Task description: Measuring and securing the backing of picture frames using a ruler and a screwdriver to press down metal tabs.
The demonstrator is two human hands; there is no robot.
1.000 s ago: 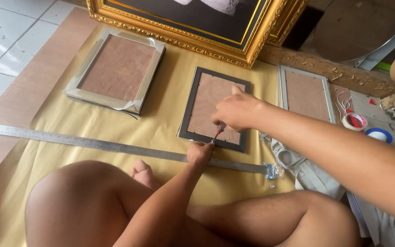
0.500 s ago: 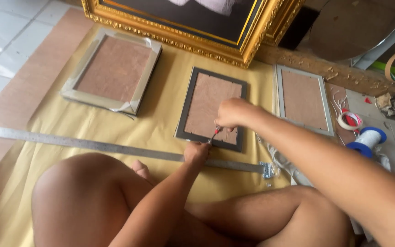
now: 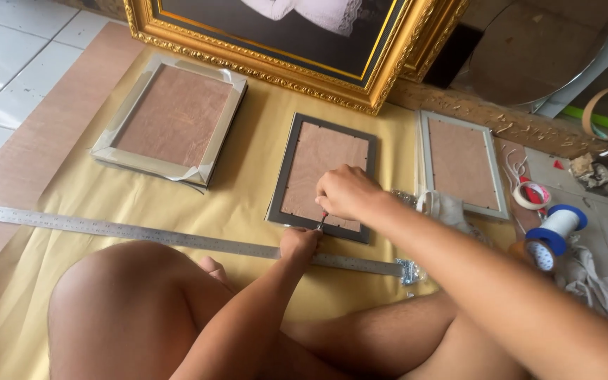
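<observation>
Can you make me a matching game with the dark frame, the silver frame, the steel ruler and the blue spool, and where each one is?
Things:
1. dark frame
2. silver frame
3. steel ruler
4. blue spool

Places:
A. far right, beside the tape rolls
B. under both hands, in the middle
C. far left on the yellow sheet, corners wrapped
D. lying across, in front of the knees

Pairs: 1-B, 2-C, 3-D, 4-A
</observation>
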